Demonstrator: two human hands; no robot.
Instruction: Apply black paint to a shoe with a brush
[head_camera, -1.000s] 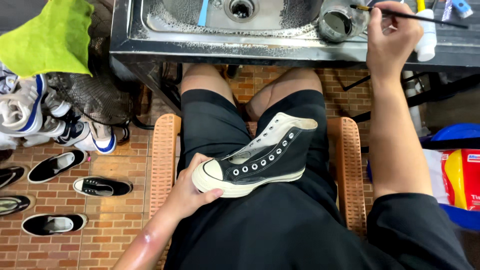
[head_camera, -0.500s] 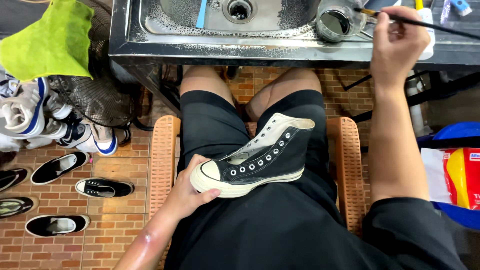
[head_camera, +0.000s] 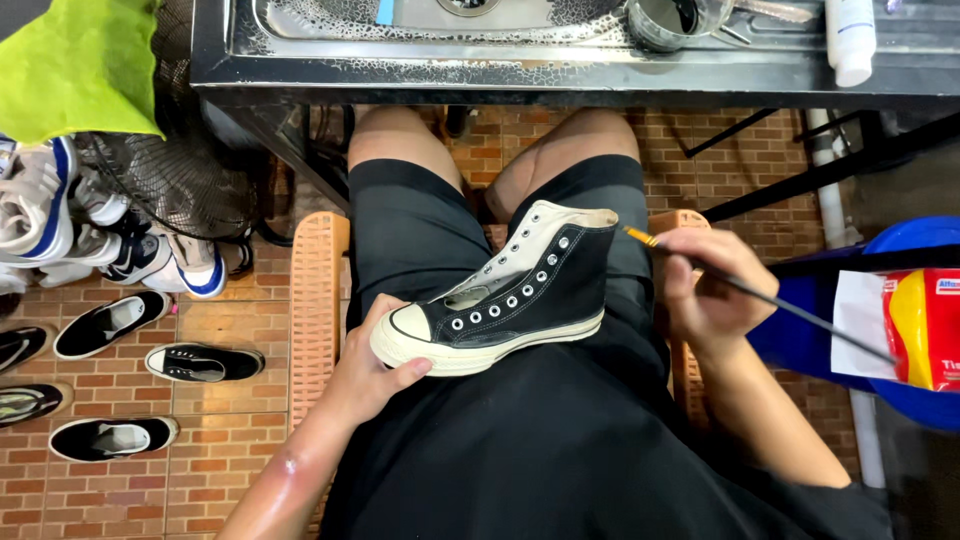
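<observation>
On our lap, head view: one black canvas high-top sneaker with white rubber toe cap and sole (head_camera: 505, 305) lies on its side across the black shorts, toe toward our left. Our left hand (head_camera: 375, 375) cups the toe from below, thumb pressed against the sole edge. Our right hand (head_camera: 705, 290) pinches one thin, dark-handled paintbrush (head_camera: 760, 297), its orange-tipped end just beside the shoe's heel.

To do this well, we judge: keep the toe braced firm so the shoe does not roll, rest the brush wrist on the thigh, and work the tip in short, light strokes along the heel.

Counts: two hands, one shoe held, one brush. On the brick floor at left, four dark slip-on shoes (head_camera: 205, 362) and a heap of white-and-blue trainers (head_camera: 150, 258), number unclear. On the metal sink surface (head_camera: 520, 75): one round metal cup (head_camera: 665, 22), one white bottle (head_camera: 850, 40).
</observation>
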